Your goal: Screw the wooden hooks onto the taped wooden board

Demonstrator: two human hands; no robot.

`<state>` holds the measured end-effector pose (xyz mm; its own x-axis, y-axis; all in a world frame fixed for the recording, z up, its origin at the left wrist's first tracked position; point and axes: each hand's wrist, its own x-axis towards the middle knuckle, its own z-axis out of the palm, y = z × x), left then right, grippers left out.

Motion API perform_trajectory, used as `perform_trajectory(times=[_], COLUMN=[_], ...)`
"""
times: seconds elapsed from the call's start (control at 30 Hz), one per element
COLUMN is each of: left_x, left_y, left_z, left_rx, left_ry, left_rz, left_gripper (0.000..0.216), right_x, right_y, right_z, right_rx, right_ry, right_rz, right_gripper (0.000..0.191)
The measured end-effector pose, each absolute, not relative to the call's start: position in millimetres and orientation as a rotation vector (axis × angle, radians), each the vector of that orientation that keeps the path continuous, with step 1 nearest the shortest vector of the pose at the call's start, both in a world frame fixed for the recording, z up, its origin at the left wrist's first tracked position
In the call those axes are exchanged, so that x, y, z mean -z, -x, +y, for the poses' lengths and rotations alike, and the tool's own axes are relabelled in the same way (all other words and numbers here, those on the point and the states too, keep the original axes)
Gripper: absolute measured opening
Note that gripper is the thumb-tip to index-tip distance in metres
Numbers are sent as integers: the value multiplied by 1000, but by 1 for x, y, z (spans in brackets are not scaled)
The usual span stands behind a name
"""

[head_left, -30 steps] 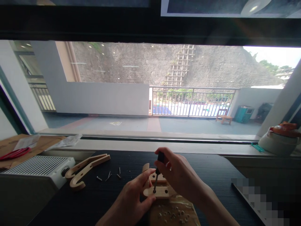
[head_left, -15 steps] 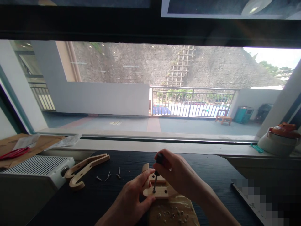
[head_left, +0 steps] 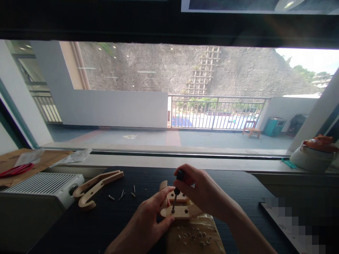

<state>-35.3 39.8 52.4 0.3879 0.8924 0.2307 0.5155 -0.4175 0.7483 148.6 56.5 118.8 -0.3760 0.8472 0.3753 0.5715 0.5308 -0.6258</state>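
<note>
My right hand [head_left: 201,187] is closed around the dark handle of a screwdriver [head_left: 175,203]. The tool leans slightly, its tip in the left hole of a pale wooden piece [head_left: 180,212] with a rounded end. My left hand [head_left: 149,217] pinches that end, thumb at the near edge and fingers on the far side. Behind it lies a similar holed wooden piece [head_left: 177,197], and an upright curved wooden part [head_left: 163,185] rises by my left fingers. Underneath is a brown block wrapped in clear tape [head_left: 176,227], with several small metal bits [head_left: 202,234] on its near part.
Several loose screws [head_left: 122,195] and two hook-shaped wooden pieces [head_left: 102,184] lie left on the black table [head_left: 230,190]. Beyond the left edge stands a white radiator [head_left: 45,187]. A metal strip [head_left: 278,224] lies right; a pot [head_left: 315,155] sits on the sill.
The view has shifted slightly. My right hand has turned a little with the screwdriver, its tip still in the same hole. The left hand keeps its hold on the wooden piece.
</note>
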Motion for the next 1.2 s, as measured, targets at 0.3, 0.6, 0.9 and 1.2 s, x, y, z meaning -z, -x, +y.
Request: perform_trajectory(times=[0.3,0.6,0.9,1.2], left_x=[-52,-49,-53,-52], left_y=[37,37,36,36], left_z=[40,40,39,38], left_rx=[-817,-834,-827,-831], left_ry=[-2089,-2085,-2088,-2102], left_rz=[1216,1216,1215,1237], left_gripper=[59,57,58,57], right_x=[-124,-113,-119,-115], right_y=[-150,-148,-147,-145], right_z=[54,63,54,60], right_rx=[-644,-370,-537,-298], right_ry=[1069,1307,1169,1365], right_rz=[-2133,-2046,-2068,-2015], right_gripper=[19,22,16,19])
